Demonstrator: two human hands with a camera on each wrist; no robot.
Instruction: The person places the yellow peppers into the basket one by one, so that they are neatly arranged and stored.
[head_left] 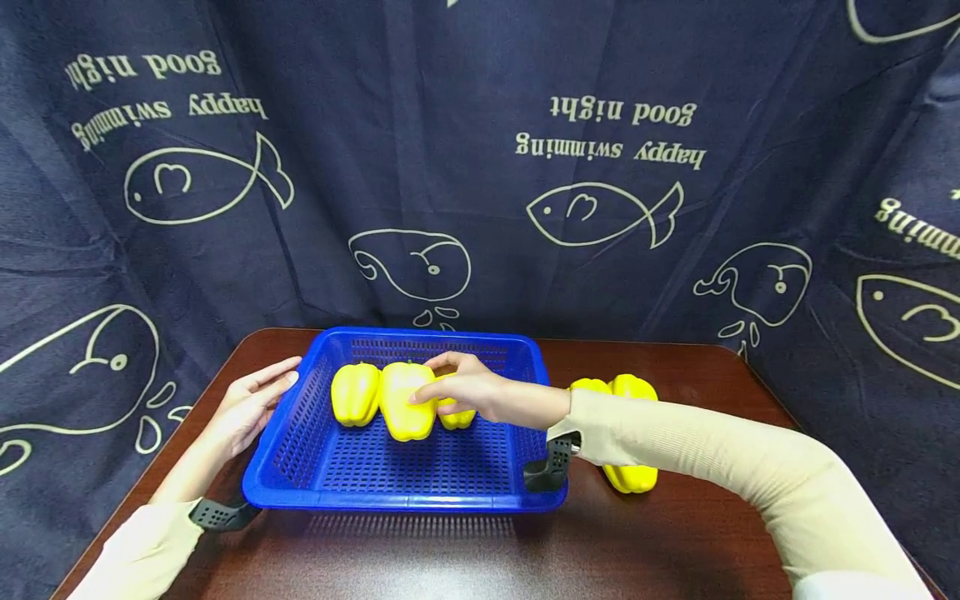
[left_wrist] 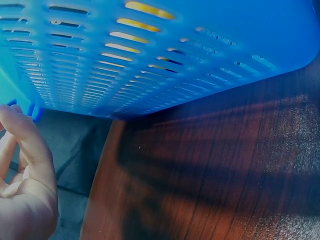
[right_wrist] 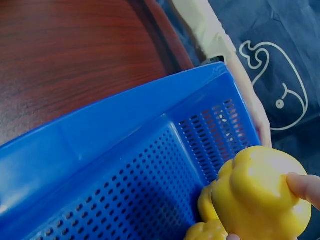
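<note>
A blue plastic basket (head_left: pixel 405 502) with slotted sides stands on the table. My right hand (head_left: pixel 472 387) reaches over it and grips a yellow bell pepper (head_left: pixel 405 404), thumb on the near side. In the right wrist view, that pepper (right_wrist: pixel 260 192) appears large, above the others. One yellow bell pepper (head_left: pixel 355 395) lies in the basket to its left; another yellow bell pepper (head_left: pixel 459 419) is partly hidden behind my right fingers. My left hand (head_left: pixel 251 404) is at the basket's left rim, its fingertips (left_wrist: pixel 12 120) against the edge and fingers loosely extended.
Right of the basket, more yellow bell peppers (head_left: pixel 633 386) sit on the brown table (head_left: pixel 712 517), partly covered by my right sleeve (head_left: pixel 690 437). A dark blue curtain (head_left: pixel 480 167) with fish drawings hangs behind the table.
</note>
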